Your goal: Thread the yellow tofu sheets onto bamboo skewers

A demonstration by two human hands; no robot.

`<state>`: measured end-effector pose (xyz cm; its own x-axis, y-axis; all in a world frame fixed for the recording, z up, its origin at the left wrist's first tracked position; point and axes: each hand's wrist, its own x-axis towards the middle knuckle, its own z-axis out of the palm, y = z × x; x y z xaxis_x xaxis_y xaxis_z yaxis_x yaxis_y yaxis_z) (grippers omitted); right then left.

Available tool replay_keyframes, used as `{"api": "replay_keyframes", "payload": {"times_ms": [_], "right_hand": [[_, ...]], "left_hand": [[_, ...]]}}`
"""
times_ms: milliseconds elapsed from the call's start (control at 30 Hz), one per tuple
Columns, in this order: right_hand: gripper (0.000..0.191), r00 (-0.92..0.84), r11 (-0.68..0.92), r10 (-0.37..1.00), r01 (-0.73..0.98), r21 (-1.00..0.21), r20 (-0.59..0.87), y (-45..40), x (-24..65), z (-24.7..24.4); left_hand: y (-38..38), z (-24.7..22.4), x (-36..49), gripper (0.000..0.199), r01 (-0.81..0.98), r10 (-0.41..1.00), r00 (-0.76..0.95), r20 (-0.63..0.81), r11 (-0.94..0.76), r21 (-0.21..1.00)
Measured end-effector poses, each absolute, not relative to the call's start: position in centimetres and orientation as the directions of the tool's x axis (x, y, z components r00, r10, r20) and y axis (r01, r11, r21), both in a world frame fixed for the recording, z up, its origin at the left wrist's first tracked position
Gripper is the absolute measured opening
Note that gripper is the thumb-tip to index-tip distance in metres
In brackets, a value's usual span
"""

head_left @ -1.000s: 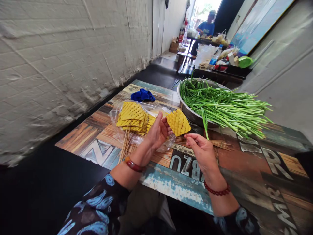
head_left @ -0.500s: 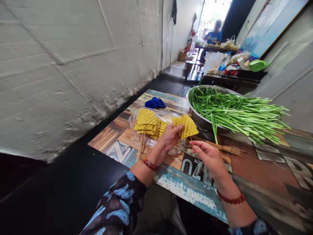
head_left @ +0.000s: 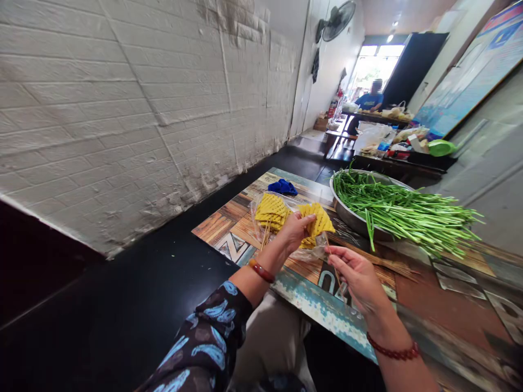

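My left hand (head_left: pixel 295 233) pinches a yellow, lattice-cut piece of food (head_left: pixel 319 222), perhaps tofu or a similar sheet, between thumb and fingers. My right hand (head_left: pixel 357 277) is closed on a thin wooden skewer (head_left: pixel 335 265), its upper end at the lower edge of the yellow piece. Whether the tip is inside the piece I cannot tell. Left of my left hand, a stack of the same yellow pieces (head_left: pixel 271 210) lies on a clear plastic bag (head_left: pixel 255 209), with several skewers (head_left: pixel 265 235) sticking out of it toward me.
A metal basin (head_left: pixel 341 209) heaped with long green stalks (head_left: pixel 408 209) stands at the right. Loose skewers (head_left: pixel 394 265) lie before it on the patterned table (head_left: pixel 220 220). A blue cloth (head_left: pixel 281 187) rests at the back. Farther off, a person (head_left: pixel 370 101) sits behind another table.
The camera view has tilted up and turned left, so the table sits lower and farther right. Both hands keep their holds; the skewer stays beneath the yellow piece.
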<state>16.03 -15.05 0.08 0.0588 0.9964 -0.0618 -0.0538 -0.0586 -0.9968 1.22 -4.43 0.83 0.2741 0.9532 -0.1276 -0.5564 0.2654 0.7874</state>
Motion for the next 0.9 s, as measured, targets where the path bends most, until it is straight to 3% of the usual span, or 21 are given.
{"api": "replay_keyframes", "payload": {"times_ms": [200, 367, 500, 733, 900], "right_hand": [[0.047, 0.032, 0.008, 0.999, -0.112, -0.994, 0.004, -12.6, 10.3, 1.1], [0.041, -0.027, -0.063, 0.998, -0.248, -0.967, -0.058, -9.3, 5.8, 0.9], [0.033, -0.028, -0.112, 0.994, -0.268, -0.957, -0.109, -7.3, 3.9, -0.8], [0.026, -0.021, -0.152, 0.988, -0.258, -0.954, -0.152, -6.6, 3.1, -2.4], [0.023, -0.013, -0.144, 0.989, -0.255, -0.956, -0.145, -5.9, 2.3, -2.0]], "left_hand": [[-2.7, 2.3, -5.0, 0.022, -0.444, 0.986, 0.153, -0.070, 0.132, 0.886], [-0.3, 2.6, -9.4, 0.024, -0.308, 0.997, 0.069, -0.041, 0.061, 0.950], [1.2, 1.3, -11.6, 0.023, -0.099, 1.000, 0.016, -0.007, 0.009, 0.995], [2.9, -1.3, -14.5, 0.017, 0.298, 0.989, -0.111, 0.096, -0.059, 0.953], [3.3, -1.9, -15.0, 0.025, 0.415, 0.983, -0.140, 0.115, -0.047, 0.908]]}}
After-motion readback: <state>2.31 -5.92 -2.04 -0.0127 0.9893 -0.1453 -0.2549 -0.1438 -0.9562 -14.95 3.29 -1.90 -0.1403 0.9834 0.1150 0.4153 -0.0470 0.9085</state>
